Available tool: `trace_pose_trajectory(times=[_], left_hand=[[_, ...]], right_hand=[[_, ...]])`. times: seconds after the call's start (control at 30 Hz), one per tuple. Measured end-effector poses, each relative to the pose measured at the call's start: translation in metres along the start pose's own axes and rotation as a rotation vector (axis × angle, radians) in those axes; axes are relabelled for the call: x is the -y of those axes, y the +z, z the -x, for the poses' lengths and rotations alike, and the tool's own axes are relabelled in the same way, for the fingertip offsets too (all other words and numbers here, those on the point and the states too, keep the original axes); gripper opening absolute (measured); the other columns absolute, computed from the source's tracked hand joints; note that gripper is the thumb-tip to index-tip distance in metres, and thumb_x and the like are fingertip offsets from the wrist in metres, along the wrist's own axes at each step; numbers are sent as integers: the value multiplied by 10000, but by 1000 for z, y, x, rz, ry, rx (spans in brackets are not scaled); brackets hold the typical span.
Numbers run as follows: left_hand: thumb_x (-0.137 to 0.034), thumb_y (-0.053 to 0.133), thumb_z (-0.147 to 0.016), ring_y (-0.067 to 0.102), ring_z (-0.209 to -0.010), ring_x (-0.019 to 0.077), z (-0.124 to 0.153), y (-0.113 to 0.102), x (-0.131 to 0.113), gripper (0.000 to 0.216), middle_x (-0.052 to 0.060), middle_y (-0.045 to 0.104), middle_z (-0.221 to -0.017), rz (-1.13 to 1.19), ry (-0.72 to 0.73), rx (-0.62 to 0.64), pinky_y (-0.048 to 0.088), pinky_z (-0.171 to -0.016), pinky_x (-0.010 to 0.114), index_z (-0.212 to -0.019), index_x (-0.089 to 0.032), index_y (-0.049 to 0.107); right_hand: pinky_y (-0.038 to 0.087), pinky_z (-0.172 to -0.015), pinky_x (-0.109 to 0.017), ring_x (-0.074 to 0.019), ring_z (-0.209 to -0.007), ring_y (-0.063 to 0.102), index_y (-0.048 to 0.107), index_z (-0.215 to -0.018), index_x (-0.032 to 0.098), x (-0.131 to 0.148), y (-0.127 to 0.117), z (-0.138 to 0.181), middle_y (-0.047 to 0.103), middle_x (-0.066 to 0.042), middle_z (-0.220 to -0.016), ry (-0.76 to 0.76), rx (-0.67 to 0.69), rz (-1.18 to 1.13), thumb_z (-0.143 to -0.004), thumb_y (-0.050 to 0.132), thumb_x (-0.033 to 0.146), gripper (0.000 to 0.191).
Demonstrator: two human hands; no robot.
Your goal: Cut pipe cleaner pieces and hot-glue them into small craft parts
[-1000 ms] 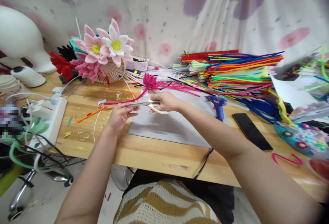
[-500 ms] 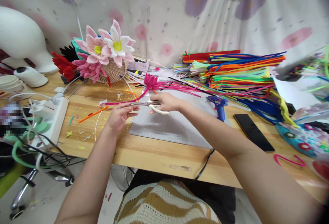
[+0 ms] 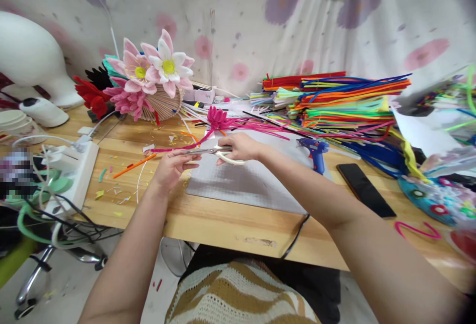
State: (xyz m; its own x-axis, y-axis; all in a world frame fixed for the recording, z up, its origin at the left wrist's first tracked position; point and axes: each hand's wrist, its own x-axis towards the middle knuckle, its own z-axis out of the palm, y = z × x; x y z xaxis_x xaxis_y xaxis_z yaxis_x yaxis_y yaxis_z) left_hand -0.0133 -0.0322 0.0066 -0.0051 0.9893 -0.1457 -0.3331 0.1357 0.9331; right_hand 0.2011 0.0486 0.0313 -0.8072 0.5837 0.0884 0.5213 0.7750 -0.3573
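Observation:
My right hand (image 3: 238, 147) is closed around the white-handled scissors (image 3: 225, 155), whose metal blades point left. The blade tips reach the fingers of my left hand (image 3: 173, 166). Its thumb and forefinger are pinched together and the other fingers are loosely bent; whatever is between them is too small to make out. Just behind both hands lies a magenta flower (image 3: 217, 119) of fuzzy pipe cleaners. Its long magenta stem (image 3: 186, 146) runs left, past the fingertips of my left hand. A grey cutting mat (image 3: 238, 192) lies beneath my right hand.
A blue glue gun (image 3: 316, 154) and a black phone (image 3: 366, 190) lie to the right. Bundled pipe cleaners (image 3: 345, 98) are piled behind. Finished flowers (image 3: 148, 74) and a white power strip (image 3: 76, 185) with cables stand left. An orange pipe cleaner (image 3: 134, 165) lies among scraps.

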Motion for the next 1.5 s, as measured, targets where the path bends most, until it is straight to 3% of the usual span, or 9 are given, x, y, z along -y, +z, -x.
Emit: trace_pose_trajectory(times=[0.27, 0.43, 0.57, 0.83, 1.17, 1.5], left_hand=[[-157, 697, -516, 657, -723, 199, 2, 2, -1, 100, 47, 691, -686, 20, -8, -18, 535, -636, 316, -610, -148, 664], [-170, 705, -523, 656, -736, 190, 2, 2, -1, 114, 49, 699, -724, 39, 2, -12, 538, -642, 314, -630, -164, 665], [-174, 696, -521, 658, -747, 210, 2, 3, -2, 117, 62, 694, -720, 18, -18, -4, 534, -662, 342, -630, -149, 660], [-254, 748, -497, 653, -786, 219, 3, 9, -2, 198, 76, 701, -798, -89, -10, -79, 537, -690, 355, -633, -149, 651], [-294, 770, -487, 637, -770, 186, 3, 17, 1, 263, 90, 691, -815, -111, -43, -122, 528, -675, 313, -652, -124, 656], [-307, 771, -469, 635, -754, 200, 2, 22, 6, 269, 67, 667, -699, -166, 34, -192, 532, -670, 330, -631, -129, 649]], right_hand=[[159, -544, -230, -75, -540, 306, 522, -629, 158, -3, 5, -1, 447, 35, -575, 4, -24, -41, -660, 563, 630, 475], [177, -556, -217, -77, -568, 334, 543, -706, 158, -4, 4, 1, 454, 41, -607, 74, -32, -121, -658, 569, 628, 473], [201, -566, -211, -88, -601, 374, 540, -734, 160, -4, 2, 3, 465, 35, -643, 42, 17, -154, -656, 569, 629, 476], [231, -581, -205, -95, -628, 404, 562, -802, 159, -8, 2, 9, 488, 27, -687, 53, 0, -209, -690, 561, 592, 448], [226, -578, -208, -92, -612, 393, 560, -792, 159, -11, 4, 19, 505, 24, -689, 143, -79, -162, -677, 562, 601, 457], [199, -550, -223, -104, -566, 414, 569, -769, 172, -5, 7, 23, 539, 2, -648, 104, -136, 40, -678, 519, 660, 499]])
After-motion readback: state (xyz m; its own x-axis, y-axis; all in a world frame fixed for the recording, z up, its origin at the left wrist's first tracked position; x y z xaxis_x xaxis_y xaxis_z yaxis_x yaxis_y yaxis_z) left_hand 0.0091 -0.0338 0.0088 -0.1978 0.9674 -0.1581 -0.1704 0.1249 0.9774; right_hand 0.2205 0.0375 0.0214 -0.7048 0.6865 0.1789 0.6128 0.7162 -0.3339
